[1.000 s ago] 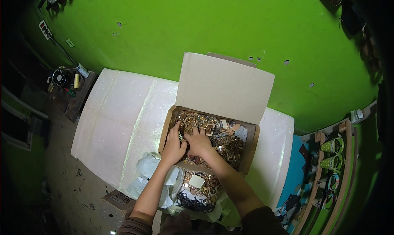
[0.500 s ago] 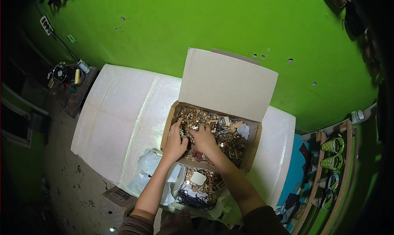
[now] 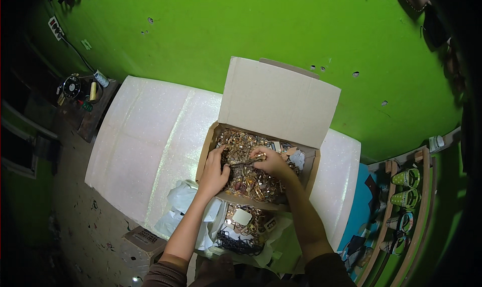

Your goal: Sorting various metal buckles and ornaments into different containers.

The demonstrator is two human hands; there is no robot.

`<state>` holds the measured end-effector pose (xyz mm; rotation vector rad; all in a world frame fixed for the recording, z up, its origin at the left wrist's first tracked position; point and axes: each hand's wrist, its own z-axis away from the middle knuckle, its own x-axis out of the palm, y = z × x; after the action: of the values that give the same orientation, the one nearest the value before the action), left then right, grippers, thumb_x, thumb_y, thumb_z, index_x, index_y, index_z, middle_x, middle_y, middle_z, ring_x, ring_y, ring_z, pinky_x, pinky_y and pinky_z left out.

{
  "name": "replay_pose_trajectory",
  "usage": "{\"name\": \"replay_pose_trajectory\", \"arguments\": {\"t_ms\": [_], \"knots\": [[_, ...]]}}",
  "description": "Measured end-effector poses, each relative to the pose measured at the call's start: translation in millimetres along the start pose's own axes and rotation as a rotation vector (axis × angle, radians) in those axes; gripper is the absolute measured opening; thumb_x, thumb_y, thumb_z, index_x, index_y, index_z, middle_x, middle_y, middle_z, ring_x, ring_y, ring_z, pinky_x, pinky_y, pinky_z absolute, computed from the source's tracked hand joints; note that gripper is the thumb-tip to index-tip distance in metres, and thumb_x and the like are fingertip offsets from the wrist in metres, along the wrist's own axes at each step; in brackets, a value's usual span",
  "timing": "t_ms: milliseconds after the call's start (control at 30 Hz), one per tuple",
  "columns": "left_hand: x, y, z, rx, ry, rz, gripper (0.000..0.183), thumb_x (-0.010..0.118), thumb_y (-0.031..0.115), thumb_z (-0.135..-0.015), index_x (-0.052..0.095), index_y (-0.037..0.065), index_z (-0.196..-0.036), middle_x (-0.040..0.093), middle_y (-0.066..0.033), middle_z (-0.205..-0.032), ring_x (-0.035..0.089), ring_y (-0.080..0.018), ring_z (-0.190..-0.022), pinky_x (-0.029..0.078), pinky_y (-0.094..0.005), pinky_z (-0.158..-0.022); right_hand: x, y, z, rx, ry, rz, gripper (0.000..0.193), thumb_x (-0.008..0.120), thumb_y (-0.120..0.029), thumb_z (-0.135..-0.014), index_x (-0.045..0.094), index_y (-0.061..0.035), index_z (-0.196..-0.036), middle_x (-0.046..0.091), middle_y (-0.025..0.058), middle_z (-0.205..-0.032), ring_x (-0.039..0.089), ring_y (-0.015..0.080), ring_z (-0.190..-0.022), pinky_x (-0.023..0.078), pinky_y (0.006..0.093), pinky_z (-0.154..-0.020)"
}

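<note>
An open cardboard box is filled with a dense pile of small metal fittings, mostly gold and brass in tone. At the box's left side, my left hand rests on the pile with fingers stretched out and thumb apart. My right hand is over the middle of the pile, its fingers pinched on a dark chain-like strip that reaches toward my left thumb. The strip's exact kind is too small to tell.
Nearer me, a bag of pale plastic holds more metal pieces, a white square and black strands. The box's raised lid stands before the green wall. Sandals sit on a wooden rack at right.
My right hand has moved right, away from my left hand, and now pinches the dark strip stretched between them. My left hand has stayed nearly in place.
</note>
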<state>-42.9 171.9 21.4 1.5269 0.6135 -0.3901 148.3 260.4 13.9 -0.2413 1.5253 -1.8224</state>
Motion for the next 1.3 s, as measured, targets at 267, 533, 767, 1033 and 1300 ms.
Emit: {"name": "replay_pose_trajectory", "arguments": {"t_ms": [267, 533, 767, 1033, 1300], "knots": [[3, -5, -2, 0.036, 0.014, 0.019, 0.04, 0.046, 0.007, -0.078, 0.042, 0.0, -0.118, 0.041, -0.0191, -0.119, 0.041, -0.0346, -0.112, 0.032, -0.0356, -0.095, -56, -19, 44, 0.018, 0.019, -0.287, 0.025, 0.062, -0.003, -0.07, 0.055, -0.0064, -0.093, 0.055, 0.0009, -0.093, 0.049, 0.0095, -0.089, 0.039, 0.0221, -0.078], [8, -3, -10, -0.156, 0.018, 0.314, 0.031, 0.045, 0.011, -0.084, 0.048, 0.002, -0.113, 0.051, -0.0148, -0.11, 0.048, -0.0251, -0.106, 0.036, -0.0302, -0.09, -91, -68, 71, -0.042, 0.076, -0.463, 0.027, 0.06, 0.002, -0.071, 0.054, -0.0059, -0.097, 0.056, -0.0013, -0.086, 0.052, 0.0072, -0.079, 0.042, 0.0212, -0.074], [28, 36, -16, -0.549, -0.204, 1.109, 0.038, 0.034, 0.024, -0.092, 0.042, 0.002, -0.121, 0.051, -0.0086, -0.117, 0.049, -0.0168, -0.104, 0.038, -0.0294, -0.09, -99, -128, 83, -0.11, -0.007, -0.498, 0.029, 0.06, 0.003, -0.072, 0.052, -0.0041, -0.1, 0.055, 0.0022, -0.092, 0.053, 0.0084, -0.084, 0.043, 0.0217, -0.075], [66, 57, -25, -0.815, -0.395, 1.613, 0.039, 0.034, 0.032, -0.09, 0.046, 0.005, -0.117, 0.053, -0.0112, -0.113, 0.053, -0.0174, -0.095, 0.042, -0.035, -0.086, -85, -146, 70, -0.269, -0.187, -0.4, 0.029, 0.059, 0.003, -0.072, 0.052, -0.0038, -0.1, 0.056, 0.0034, -0.093, 0.053, 0.0083, -0.084, 0.046, 0.0207, -0.068], [74, 49, -12, -0.781, -0.39, 2.003, 0.037, 0.036, 0.033, -0.089, 0.047, 0.006, -0.113, 0.054, -0.0102, -0.109, 0.055, -0.0234, -0.099, 0.045, -0.0386, -0.087, -44, -94, 42, -0.281, -0.226, 0.057, 0.033, 0.058, 0.0, -0.069, 0.052, -0.0021, -0.101, 0.055, 0.0055, -0.094, 0.053, 0.0112, -0.089, 0.043, 0.0254, -0.079]]}}
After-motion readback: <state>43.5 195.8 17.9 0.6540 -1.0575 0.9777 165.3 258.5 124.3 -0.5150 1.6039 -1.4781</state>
